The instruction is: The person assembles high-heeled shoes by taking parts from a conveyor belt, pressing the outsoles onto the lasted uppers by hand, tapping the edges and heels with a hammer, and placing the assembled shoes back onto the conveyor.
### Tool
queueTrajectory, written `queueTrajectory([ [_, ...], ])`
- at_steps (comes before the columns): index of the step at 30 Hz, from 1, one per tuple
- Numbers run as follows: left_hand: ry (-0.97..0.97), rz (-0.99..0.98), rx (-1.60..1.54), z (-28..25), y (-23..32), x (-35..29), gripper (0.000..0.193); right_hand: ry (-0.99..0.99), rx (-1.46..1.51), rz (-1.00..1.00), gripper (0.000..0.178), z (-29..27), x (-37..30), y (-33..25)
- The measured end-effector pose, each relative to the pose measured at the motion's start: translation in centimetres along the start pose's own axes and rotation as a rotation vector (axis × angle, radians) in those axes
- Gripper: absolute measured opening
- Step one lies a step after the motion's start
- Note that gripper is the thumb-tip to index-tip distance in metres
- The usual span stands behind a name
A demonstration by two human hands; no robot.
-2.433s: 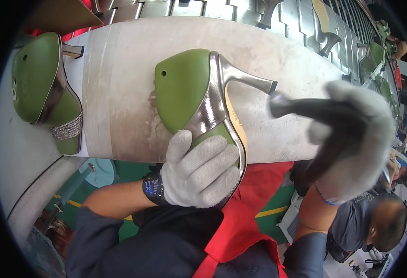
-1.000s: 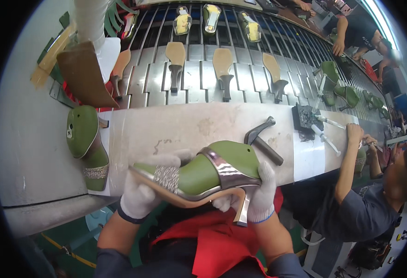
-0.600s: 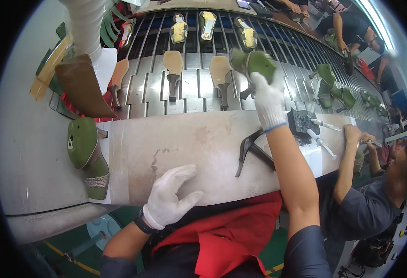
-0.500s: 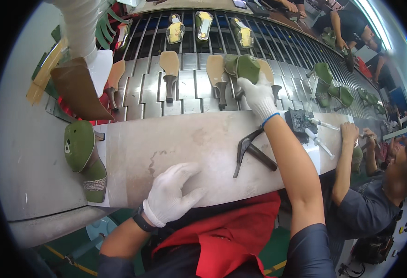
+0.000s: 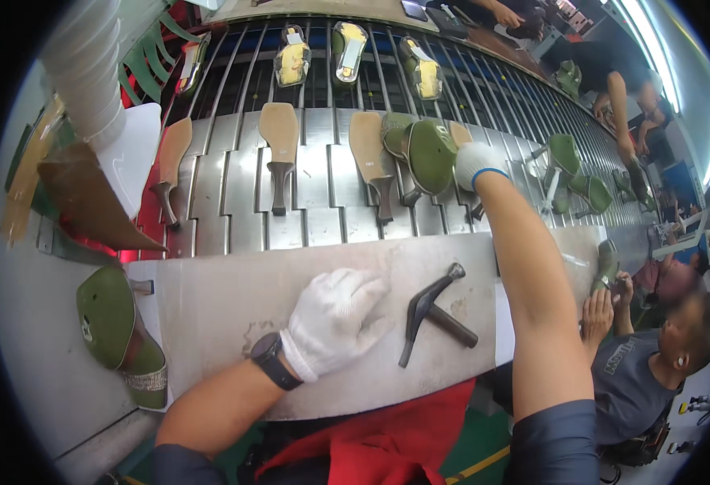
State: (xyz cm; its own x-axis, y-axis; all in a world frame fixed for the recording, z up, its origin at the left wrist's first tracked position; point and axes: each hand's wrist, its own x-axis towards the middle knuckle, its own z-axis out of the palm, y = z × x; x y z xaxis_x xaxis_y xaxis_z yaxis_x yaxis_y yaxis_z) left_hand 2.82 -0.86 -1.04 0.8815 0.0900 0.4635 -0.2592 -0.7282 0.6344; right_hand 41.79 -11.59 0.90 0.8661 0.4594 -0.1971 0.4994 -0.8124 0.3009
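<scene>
Green high-heeled sandal [image 5: 433, 158] lies on the metal slat conveyor [image 5: 242, 202], beyond the far edge of the pale workbench [image 5: 225, 283], just right of a tan heeled sole [image 5: 368, 149]. The person's right hand [image 5: 478, 166], in a white knitted glove with a blue cuff edge, is at the sandal's right side; its fingers are mostly hidden, so I cannot tell whether they grasp the shoe or have let go. The left hand [image 5: 339, 319], also gloved, is over the workbench, fingers loosely curled and holding nothing. Just to its right lies a black hammer [image 5: 424, 305]. Another green sandal [image 5: 112, 323] with a glittery strap lies at the bench's left end
</scene>
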Motion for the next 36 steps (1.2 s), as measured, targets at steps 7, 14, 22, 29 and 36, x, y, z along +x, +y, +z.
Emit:
queueTrajectory([
  [7,-0.031,-0.051,0.022,-0.4,-0.8,0.8,0.053,0.418,0.448,0.283,0.036,-3.4,12.1,3.5],
  [14,-0.113,-0.085,-0.069,-1.2,-1.5,2.3,0.042,0.349,0.203,-0.088,0.079,-6.4,19.6,-5.9],
  [22,-0.069,-0.095,-0.088,-1.5,-1.1,1.1,0.041,0.401,0.187,0.001,0.089,-9.6,15.3,-7.5],
  [29,0.204,-0.007,0.017,-2.0,-0.2,-1.1,0.063,0.625,0.423,-0.13,0.086,-17.6,-5.9,-5.5],
  [36,0.718,0.478,0.748,-6.0,3.4,-2.8,0.058,-0.234,1.524,-0.426,0.041,-11.8,-35.1,-7.0],
])
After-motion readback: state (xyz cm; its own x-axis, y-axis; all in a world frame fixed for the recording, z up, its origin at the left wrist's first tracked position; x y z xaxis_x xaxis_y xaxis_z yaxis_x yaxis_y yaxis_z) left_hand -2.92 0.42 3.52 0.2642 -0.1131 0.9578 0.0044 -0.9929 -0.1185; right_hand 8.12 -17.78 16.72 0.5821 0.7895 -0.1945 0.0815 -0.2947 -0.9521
